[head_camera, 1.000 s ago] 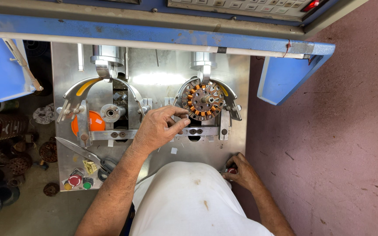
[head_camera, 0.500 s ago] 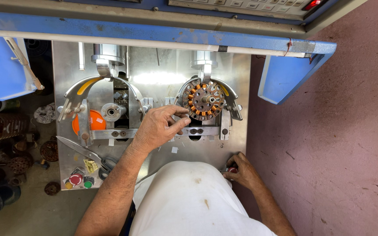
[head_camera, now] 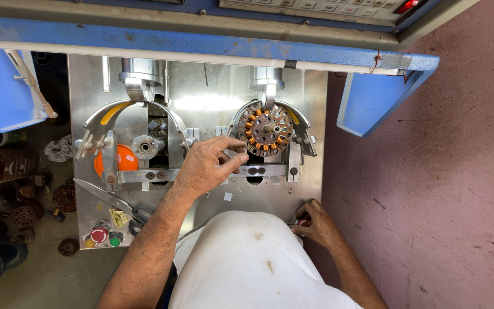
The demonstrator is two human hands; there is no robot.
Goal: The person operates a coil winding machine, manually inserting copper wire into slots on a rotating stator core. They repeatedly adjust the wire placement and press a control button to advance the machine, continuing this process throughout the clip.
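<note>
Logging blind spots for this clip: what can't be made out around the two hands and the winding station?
Head view only:
- Right hand: its fingertips cover a small red button, and the white-clothed torso hides part of the plate's edge there.
- Left hand: whether it touches the wound stator or only the bracket cannot be told.
- Scissors: handles partly under the left forearm.
- Control panel: cut off by the top edge.

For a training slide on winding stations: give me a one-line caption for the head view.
Left hand at the copper-wound stator on the right fixture; right hand on a red button.

l hand (head_camera: 207, 166) reaching, r hand (head_camera: 315, 223) low
</note>
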